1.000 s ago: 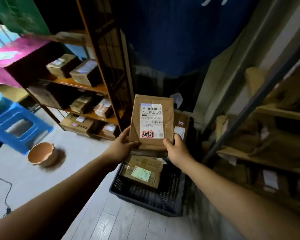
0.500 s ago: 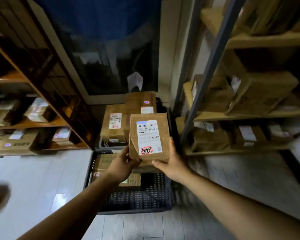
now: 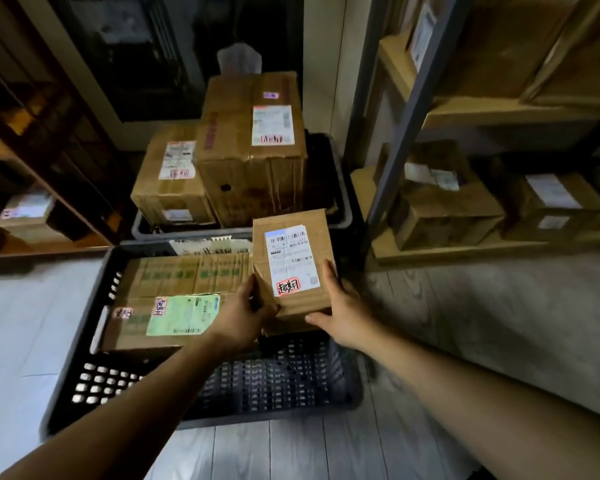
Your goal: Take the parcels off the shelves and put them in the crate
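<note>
Above the crate [image 3: 267, 386], left hand [image 3: 238, 318] and right hand [image 3: 343, 317] clasp the parcel [image 3: 291, 261] (fingers [image 3: 330, 273] partly hidden).

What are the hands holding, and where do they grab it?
A brown parcel with a white label. The left hand grips its lower left edge, the right hand its lower right edge, over the black crate.

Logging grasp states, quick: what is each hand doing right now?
Left hand: grips the small parcel at its left edge.
Right hand: holds the same parcel's right side, over the crate.
</note>
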Action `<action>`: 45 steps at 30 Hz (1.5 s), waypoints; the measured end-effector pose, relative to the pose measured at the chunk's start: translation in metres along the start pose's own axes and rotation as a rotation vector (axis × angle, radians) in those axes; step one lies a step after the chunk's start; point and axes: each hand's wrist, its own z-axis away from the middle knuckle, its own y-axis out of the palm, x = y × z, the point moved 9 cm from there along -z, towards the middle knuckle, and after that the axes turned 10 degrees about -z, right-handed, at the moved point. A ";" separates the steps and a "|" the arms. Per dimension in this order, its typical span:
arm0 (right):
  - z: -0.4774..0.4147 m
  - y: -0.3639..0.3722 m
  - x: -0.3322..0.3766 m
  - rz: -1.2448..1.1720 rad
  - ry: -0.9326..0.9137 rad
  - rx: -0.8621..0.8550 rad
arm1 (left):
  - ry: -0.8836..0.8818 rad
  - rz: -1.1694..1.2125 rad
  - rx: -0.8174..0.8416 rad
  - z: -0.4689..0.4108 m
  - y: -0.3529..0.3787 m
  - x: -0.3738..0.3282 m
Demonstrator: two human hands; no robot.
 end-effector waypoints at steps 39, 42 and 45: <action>-0.040 0.090 -0.037 0.803 -0.038 0.045 | 0.039 -1.103 0.073 -0.052 0.016 0.126; -0.044 0.093 -0.043 0.829 -0.022 0.062 | 0.054 -1.113 0.054 -0.052 0.015 0.131; -0.050 0.103 -0.047 0.923 -0.011 0.080 | 0.073 -1.102 0.029 -0.052 0.014 0.133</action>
